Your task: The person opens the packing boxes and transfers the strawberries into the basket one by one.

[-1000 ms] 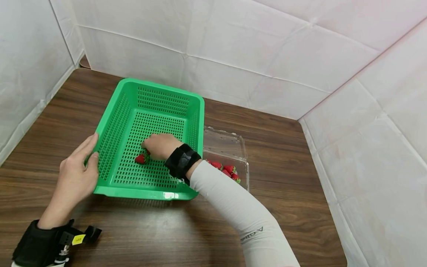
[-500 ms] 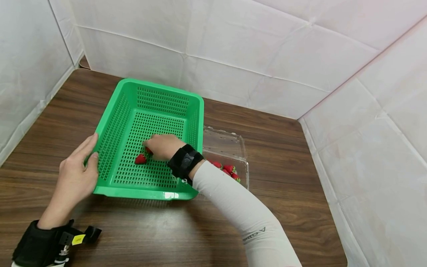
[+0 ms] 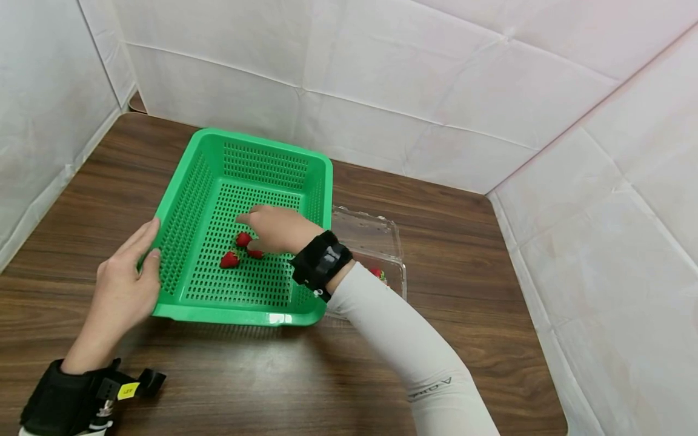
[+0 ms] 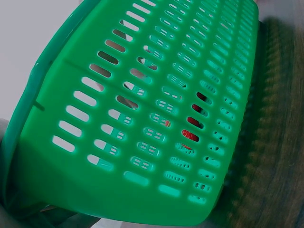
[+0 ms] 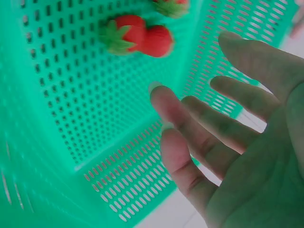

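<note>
A green plastic basket (image 3: 185,310) with slotted walls sits on the table. On its floor lie three strawberries: one nearest the front left (image 3: 229,260), another just behind it (image 3: 243,239), and a third strawberry (image 3: 255,252) partly under the right hand. My left hand (image 3: 128,278) grips the basket's left rim; the left wrist view shows the outer wall (image 4: 156,109), with red through a few slots. My right hand (image 3: 280,229) hovers inside the basket above the berries. In the right wrist view its fingers (image 5: 204,128) are spread, holding nothing, apart from the strawberries (image 5: 156,41).
A clear plastic clamshell box (image 3: 366,233) stands open against the basket's right side, with strawberries (image 3: 377,274) in it, mostly hidden by the right sleeve (image 3: 403,327). White sheeting (image 3: 360,109) walls the back and both sides of the brown wooden table (image 3: 452,260).
My right hand has let go of a strawberry on the basket floor, spread its fingers and drawn back slightly to the right. The left hand and basket have stayed put.
</note>
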Motion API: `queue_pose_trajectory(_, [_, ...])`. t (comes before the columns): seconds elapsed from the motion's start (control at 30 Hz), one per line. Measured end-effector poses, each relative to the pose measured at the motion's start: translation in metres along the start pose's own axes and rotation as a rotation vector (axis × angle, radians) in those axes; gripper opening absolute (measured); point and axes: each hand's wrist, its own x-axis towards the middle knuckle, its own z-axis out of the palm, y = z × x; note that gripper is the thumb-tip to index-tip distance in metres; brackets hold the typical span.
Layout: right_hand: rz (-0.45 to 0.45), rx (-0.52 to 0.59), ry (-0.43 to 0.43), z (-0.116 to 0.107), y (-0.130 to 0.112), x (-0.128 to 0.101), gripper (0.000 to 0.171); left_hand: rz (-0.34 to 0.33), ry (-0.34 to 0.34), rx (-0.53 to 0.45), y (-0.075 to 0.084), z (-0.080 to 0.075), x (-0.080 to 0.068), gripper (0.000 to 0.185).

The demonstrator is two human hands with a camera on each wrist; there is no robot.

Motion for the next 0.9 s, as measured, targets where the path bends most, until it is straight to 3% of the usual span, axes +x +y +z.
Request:
queue_pose_trajectory(0.23, [-0.053,0.065,0.112,-0.013,0.008,-0.024,0.051,0.004,0.001,0.004,0.001,0.0,0.0,0.049])
queue_pose_trajectory(0.53, [-0.046,0.156,0.235,-0.017,0.019,-0.054,0.049,0.016,0.004,-0.015,0.001,0.001,0.0,0.049])
queue_pose_trajectory(0.73, [-0.054,0.203,0.319,-0.012,0.029,-0.075,0.042,0.029,0.014,0.039,0.001,0.0,0.0,0.048])
queue_pose_trajectory(0.9, [-0.03,0.241,0.387,0.002,0.044,-0.093,0.029,0.02,0.004,0.011,0.001,-0.001,-0.001,0.049])
